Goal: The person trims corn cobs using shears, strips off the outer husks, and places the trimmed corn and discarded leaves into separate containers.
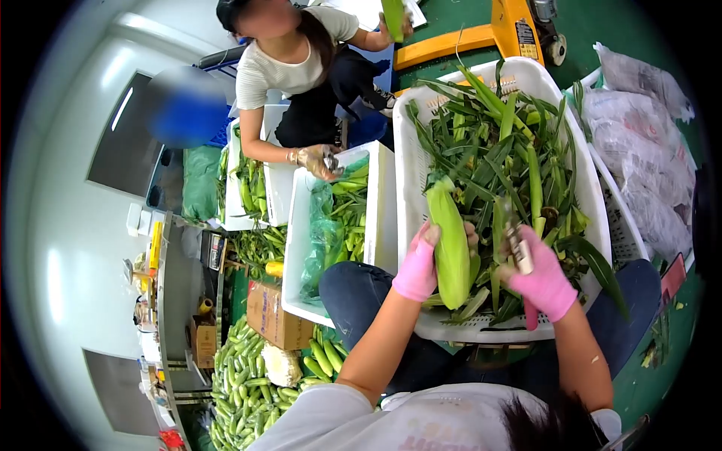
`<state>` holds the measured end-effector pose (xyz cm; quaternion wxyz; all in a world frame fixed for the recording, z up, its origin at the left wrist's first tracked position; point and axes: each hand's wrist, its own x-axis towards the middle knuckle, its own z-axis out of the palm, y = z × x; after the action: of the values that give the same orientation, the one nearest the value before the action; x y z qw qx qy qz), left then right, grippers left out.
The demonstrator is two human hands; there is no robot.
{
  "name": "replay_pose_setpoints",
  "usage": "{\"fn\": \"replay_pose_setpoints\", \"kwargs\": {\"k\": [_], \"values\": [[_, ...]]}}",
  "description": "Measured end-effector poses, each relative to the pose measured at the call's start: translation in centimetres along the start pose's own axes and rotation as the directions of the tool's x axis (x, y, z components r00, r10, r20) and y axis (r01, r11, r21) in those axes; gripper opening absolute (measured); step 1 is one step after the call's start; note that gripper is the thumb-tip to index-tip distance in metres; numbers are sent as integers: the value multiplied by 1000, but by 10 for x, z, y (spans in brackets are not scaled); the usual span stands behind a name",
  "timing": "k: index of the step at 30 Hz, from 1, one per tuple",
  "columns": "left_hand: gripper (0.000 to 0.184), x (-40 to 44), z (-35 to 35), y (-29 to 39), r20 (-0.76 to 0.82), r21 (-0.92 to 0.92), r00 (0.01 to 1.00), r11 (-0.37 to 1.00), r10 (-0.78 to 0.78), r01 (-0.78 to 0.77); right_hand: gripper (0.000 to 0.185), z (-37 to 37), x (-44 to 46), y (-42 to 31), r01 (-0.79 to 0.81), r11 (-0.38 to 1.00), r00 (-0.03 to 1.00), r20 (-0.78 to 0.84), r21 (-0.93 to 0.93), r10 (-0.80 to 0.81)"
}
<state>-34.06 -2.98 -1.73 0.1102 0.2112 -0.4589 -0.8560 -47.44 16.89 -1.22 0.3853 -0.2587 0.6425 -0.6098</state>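
Note:
My left hand [423,259], in a pink fingerless glove, is closed around an ear of corn [451,248] in its pale green husk. The ear stands nearly upright over the front of a white plastic basket [406,188]. Close by on the right, my right hand [538,274] wears a matching glove and is closed on a hand tool with a pink handle [532,314]. Motion smears the tool's upper part, so its exact kind is unclear. Loose green husks and leaves [489,158] fill the basket below both hands.
Across from me a seated co-worker [289,68] holds a green ear and a small metal tool. White foam boxes [383,218] with corn stand left of the basket. A carton [274,312] and a corn pile [241,383] lie lower left. Stuffed plastic bags [639,135] flank the right.

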Motion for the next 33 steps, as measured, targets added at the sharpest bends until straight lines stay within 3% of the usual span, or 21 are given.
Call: {"fn": "replay_pose_setpoints", "kwargs": {"k": [1, 2, 4, 7, 10, 13, 16, 17, 18, 20, 21, 22, 23, 24, 26, 28, 30, 31, 32, 33], "values": [[74, -8, 3, 7, 30, 88, 999, 996, 15, -18, 71, 4, -4, -4, -17, 995, 999, 35, -101, 20], [75, -17, 5, 14, 18, 229, 999, 972, 44, -47, 83, 12, -5, 13, 14, 998, 1000, 24, -57, -13], [76, -36, 7, 26, -1, 489, 994, 867, 107, -93, 89, 17, -6, 17, 2, 1000, 994, 106, -20, 0], [75, -54, 15, 29, -80, 542, 975, 830, 209, -133, 87, 24, -11, 15, 124, 975, 977, 194, -187, -87], [70, -65, 14, 12, -115, 579, 943, 793, 312, -191, 88, 47, -16, 24, 40, 999, 983, 177, 16, -42], [73, -71, 7, -7, -127, 701, 936, 697, 330, -151, 79, 58, -18, 25, 220, 923, 975, 60, -316, -212], [74, -85, 13, -6, -32, 860, 955, 495, 294, -123, 65, 59, -15, 24, 83, 953, 996, -14, -292, -91], [75, -91, 8, -7, 6, 837, 959, 524, 282, -159, 51, 54, -16, 15, 105, 941, 994, -6, -322, -113], [74, -103, 4, 3, -19, 742, 970, 654, 241, -148, 39, 52, -17, 14, -104, 983, 994, -37, -153, 99], [71, -139, -16, 39, -68, 494, 979, 859, 193, -135, 30, 42, -11, 37, -122, 977, 991, -27, 174, 129], [72, -159, -73, 39, -101, 208, 986, 972, 132, -109, 31, 39, -14, 28, -225, 890, 970, 6, 396, 243], [71, -183, -105, 46, -136, -69, 971, 976, 197, -207, 34, 37, -15, 20, -324, 743, 933, 68, 585, 353], [71, -208, -136, 54, -171, -334, 950, 892, 260, -304, 39, 14, -6, 55, -354, 632, 910, 96, 689, 404], [69, -235, -140, 71, -267, -521, 868, 695, 419, -496, 44, -3, 4, 89, -380, 506, 880, 133, 775, 456], [59, -290, -216, 54, -560, -505, 718, 517, 412, -691, 40, 6, 5, 80, -402, 472, 887, 207, 784, 412], [53, -347, -308, 11, -761, -517, 623, 410, 182, -751, 51, 25, 2, 59, -457, 539, 889, 345, 707, 302], [52, -396, -397, -54, -935, -347, 345, 439, -87, -829, 60, 44, 3, 46, -492, 584, 868, 414, 646, 274], [52, -414, -428, -78, -962, -257, 197, 386, -188, -886, 66, 40, 8, 56, -519, 531, 855, 414, 670, 312], [52, -423, -449, -93, -953, -162, 56, 345, -298, -925, 59, 34, 16, 61, -583, 546, 783, 596, 602, 179], [53, -421, -439, -79, -959, -76, -13, 297, -285, -952, 56, 24, 18, 71, -597, 537, 774, 604, 597, 189]]}}
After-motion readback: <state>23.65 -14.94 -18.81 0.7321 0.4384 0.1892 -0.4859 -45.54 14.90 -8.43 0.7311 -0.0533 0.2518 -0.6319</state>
